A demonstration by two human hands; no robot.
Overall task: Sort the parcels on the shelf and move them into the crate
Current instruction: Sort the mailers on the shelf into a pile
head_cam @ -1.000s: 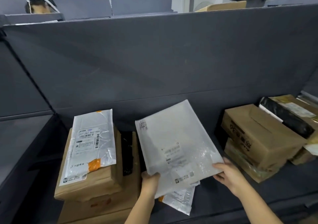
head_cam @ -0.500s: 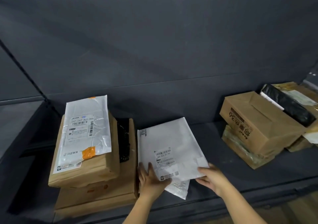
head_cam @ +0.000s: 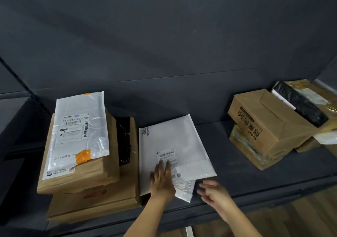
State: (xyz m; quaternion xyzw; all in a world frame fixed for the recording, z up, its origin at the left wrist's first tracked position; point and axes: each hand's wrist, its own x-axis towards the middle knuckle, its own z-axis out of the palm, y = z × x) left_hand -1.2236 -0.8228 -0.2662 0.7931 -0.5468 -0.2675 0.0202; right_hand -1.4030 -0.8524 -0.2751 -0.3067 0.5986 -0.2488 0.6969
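Observation:
A large white padded mailer point(head_cam: 175, 145) lies flat on the dark shelf point(head_cam: 237, 178), on top of a smaller white plastic parcel point(head_cam: 184, 191) that sticks out at its near edge. My left hand point(head_cam: 162, 180) rests flat on the mailer's near part, fingers spread, gripping nothing. My right hand point(head_cam: 213, 193) hovers just off the mailer's near right corner, fingers apart and empty. No crate is in view.
On the left, a silver-white mailer point(head_cam: 78, 132) tops a brown box point(head_cam: 76, 174), which sits on a wider flat box point(head_cam: 94, 200) with a black bag point(head_cam: 124, 142). On the right stand stacked cardboard boxes point(head_cam: 268, 123) and a black parcel point(head_cam: 299, 105). Wooden floor shows below.
The white mailer went from held up and tilted to lying flat on the shelf. My right hand has let go of its corner and drawn back; my left hand lies flat on top.

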